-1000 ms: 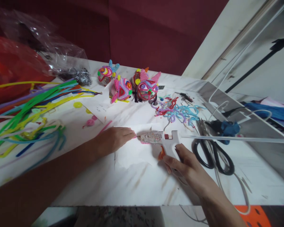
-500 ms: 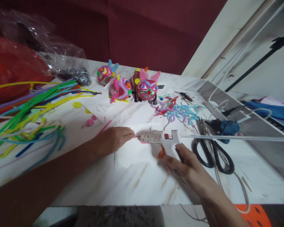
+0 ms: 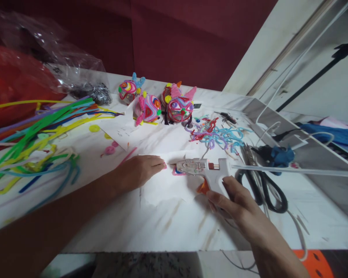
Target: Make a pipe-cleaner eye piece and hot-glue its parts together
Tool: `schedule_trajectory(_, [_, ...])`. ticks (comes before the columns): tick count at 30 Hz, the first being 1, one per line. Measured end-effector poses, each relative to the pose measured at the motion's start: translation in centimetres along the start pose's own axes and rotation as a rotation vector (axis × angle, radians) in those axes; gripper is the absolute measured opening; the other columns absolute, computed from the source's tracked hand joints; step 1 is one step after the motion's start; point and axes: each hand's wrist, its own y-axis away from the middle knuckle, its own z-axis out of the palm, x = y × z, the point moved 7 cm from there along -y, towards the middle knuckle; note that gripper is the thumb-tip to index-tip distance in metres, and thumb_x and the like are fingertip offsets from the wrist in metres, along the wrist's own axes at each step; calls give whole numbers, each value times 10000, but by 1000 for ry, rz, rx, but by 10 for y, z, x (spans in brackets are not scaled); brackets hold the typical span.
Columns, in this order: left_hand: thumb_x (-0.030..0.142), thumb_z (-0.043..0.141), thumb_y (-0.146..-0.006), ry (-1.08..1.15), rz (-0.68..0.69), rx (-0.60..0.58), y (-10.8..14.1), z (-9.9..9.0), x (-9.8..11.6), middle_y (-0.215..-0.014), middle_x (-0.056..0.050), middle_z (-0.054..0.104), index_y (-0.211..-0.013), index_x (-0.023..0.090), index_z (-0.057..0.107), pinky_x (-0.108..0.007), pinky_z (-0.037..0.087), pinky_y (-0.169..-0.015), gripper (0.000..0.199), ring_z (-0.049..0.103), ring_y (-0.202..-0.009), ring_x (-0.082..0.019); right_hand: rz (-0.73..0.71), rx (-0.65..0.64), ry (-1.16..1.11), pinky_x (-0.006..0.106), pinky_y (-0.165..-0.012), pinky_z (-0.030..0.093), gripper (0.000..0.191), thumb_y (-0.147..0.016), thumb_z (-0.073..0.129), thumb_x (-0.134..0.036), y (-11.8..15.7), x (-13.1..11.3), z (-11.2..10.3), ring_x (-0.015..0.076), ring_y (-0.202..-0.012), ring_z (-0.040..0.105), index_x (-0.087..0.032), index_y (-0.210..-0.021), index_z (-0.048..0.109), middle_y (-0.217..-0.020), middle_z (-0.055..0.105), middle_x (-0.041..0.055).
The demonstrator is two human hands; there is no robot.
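My right hand (image 3: 234, 197) is wrapped round the grip of a white hot glue gun (image 3: 217, 175) with an orange trigger. Its nozzle points left, a short gap from my left hand (image 3: 142, 170). The fingers of that hand are pressed together on a small pink piece of pipe cleaner (image 3: 164, 166), mostly hidden under them. Below the nozzle, a pink and blue pipe-cleaner shape (image 3: 178, 171) lies on white paper (image 3: 159, 193), partly covered by the gun.
Decorated balls (image 3: 179, 108) with pipe-cleaner ears stand at the back. Long pipe cleaners (image 3: 46, 131) lie at left, cut pieces (image 3: 214, 135) at right. Black-handled scissors (image 3: 274, 193) and a cable lie right of the gun. A grey panel (image 3: 278, 119) edges the right side.
My right hand has drawn the glue gun to the right, away from my left fingers. More of the pink and blue shape shows. My left hand has stayed in place.
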Motion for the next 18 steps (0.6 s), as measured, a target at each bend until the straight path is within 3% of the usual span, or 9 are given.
schedule_trajectory(6, [108,380,-1007,-16,42,11,-2,-4,4,-1119,-112,729,-1160,114,651,-288,566,-981,312,685,-1070,-167,0,28,-51,296,-555,375,340,-776,728,-466,3,14,-9,141,-600,458,-229,-705,495,-623,472,-35])
schedule_trajectory(14, [111,390,-997,-28,42,-14,1,0,2,-1163,-106,719,-1226,136,631,-307,550,-1017,334,668,-1116,-172,60,92,-64,286,-550,378,348,-774,741,-453,13,8,-17,138,-605,462,-226,-695,490,-641,500,-29])
schedule_trajectory(18, [101,402,-989,-19,29,-14,3,2,0,-1179,-111,716,-1238,136,630,-301,541,-1025,340,663,-1130,-170,58,56,-138,295,-569,431,318,-742,773,-447,12,10,-15,163,-632,513,-232,-740,538,-623,489,-38])
